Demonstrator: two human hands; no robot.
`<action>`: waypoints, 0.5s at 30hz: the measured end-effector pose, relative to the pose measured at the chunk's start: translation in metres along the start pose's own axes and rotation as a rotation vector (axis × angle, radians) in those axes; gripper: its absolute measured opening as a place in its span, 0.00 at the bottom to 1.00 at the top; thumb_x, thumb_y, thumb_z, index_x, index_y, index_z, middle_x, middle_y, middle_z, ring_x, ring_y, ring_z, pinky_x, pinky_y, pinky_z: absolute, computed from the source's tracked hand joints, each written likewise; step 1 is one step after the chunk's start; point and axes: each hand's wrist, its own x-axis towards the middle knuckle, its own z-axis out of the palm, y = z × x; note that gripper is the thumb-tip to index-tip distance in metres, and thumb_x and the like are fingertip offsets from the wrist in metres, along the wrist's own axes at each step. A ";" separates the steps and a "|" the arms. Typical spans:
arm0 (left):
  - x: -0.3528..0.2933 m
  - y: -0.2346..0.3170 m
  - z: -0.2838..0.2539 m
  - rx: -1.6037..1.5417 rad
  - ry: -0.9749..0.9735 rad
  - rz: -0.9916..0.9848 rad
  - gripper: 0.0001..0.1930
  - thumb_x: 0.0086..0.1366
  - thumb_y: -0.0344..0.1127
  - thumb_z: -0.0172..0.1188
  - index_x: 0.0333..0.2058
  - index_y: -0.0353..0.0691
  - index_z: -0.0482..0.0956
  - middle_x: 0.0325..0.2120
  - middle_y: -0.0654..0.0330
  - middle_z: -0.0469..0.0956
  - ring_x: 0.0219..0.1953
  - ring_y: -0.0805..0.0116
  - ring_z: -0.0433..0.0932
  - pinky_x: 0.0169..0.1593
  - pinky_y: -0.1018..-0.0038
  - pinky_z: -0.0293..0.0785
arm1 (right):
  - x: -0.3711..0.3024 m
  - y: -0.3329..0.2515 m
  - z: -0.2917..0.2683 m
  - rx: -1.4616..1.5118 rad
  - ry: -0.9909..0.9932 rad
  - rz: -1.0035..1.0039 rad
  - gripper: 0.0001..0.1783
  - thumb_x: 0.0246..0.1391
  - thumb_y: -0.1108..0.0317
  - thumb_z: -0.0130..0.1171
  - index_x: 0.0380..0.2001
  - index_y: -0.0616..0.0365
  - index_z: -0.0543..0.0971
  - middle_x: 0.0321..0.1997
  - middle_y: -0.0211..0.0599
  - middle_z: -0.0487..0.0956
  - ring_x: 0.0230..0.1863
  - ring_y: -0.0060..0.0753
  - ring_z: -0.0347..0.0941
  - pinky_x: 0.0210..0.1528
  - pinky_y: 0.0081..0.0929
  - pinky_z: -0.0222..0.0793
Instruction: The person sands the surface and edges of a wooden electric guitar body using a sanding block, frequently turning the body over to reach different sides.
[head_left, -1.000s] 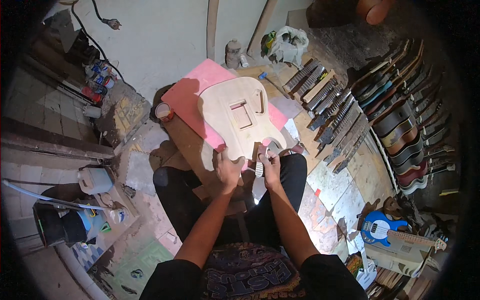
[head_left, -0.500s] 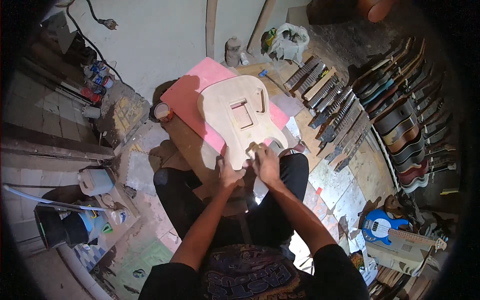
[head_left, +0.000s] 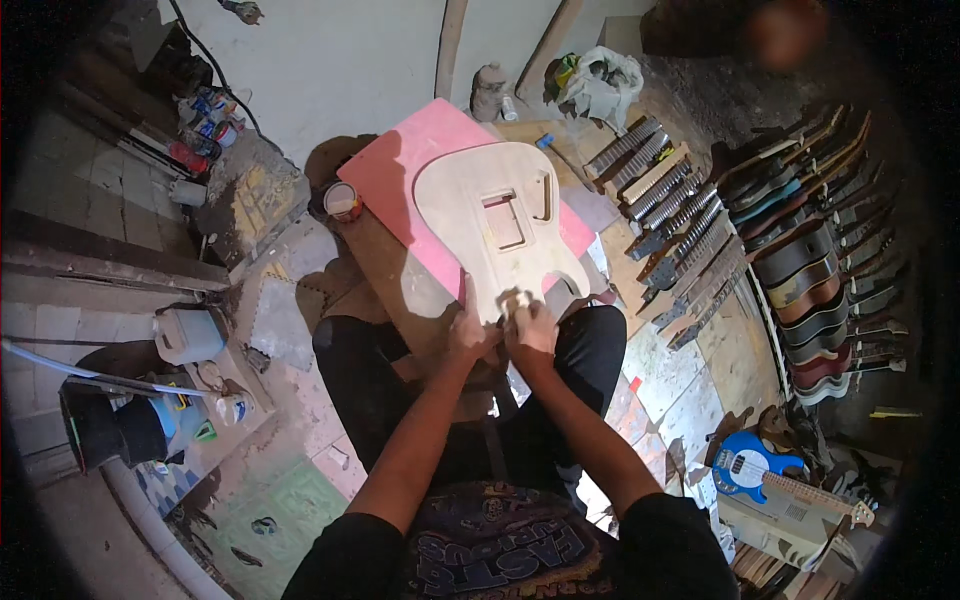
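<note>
One pale, bare wooden guitar body is laid face-on to view on a flat pink board, just ahead of both hands. Its long way is pointed almost straight out from the person, with the far, wide end leaned a little to the left. The narrow end is nearest. That end is gripped at its left edge by the left hand. A small, pale, blocky piece is clasped in the right hand, over the same end and nearer to the right-side curve. Whether the wood is pressed by it cannot be told. The hands are set close side by side. Under the pink board, a low brown counter can be seen, with a small round reddish tub off to the left.
</note>
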 end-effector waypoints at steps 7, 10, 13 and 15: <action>0.000 0.004 -0.003 0.020 -0.008 -0.010 0.70 0.50 0.38 0.77 0.76 0.42 0.26 0.48 0.26 0.78 0.54 0.32 0.79 0.55 0.51 0.76 | 0.016 -0.032 -0.046 0.183 0.064 0.265 0.13 0.55 0.67 0.63 0.43 0.56 0.79 0.51 0.54 0.77 0.52 0.63 0.73 0.48 0.56 0.68; -0.003 -0.006 -0.002 -0.075 0.082 0.094 0.70 0.45 0.34 0.77 0.77 0.51 0.30 0.44 0.29 0.80 0.49 0.29 0.79 0.53 0.47 0.77 | -0.004 -0.020 -0.030 -0.034 0.022 -0.080 0.16 0.53 0.66 0.64 0.45 0.55 0.79 0.53 0.54 0.75 0.53 0.62 0.72 0.50 0.56 0.69; -0.003 -0.005 -0.003 -0.099 0.047 0.106 0.70 0.48 0.32 0.76 0.76 0.44 0.27 0.53 0.30 0.77 0.57 0.34 0.78 0.56 0.54 0.76 | 0.038 -0.014 -0.058 0.053 -0.050 0.036 0.18 0.55 0.65 0.63 0.49 0.54 0.77 0.56 0.52 0.73 0.55 0.62 0.70 0.49 0.59 0.67; 0.003 -0.024 0.008 -0.042 0.133 0.150 0.69 0.46 0.32 0.74 0.77 0.49 0.29 0.47 0.29 0.79 0.52 0.31 0.79 0.54 0.50 0.77 | 0.024 -0.024 -0.043 0.061 0.048 0.031 0.18 0.56 0.65 0.62 0.50 0.54 0.77 0.58 0.53 0.72 0.57 0.62 0.69 0.50 0.60 0.67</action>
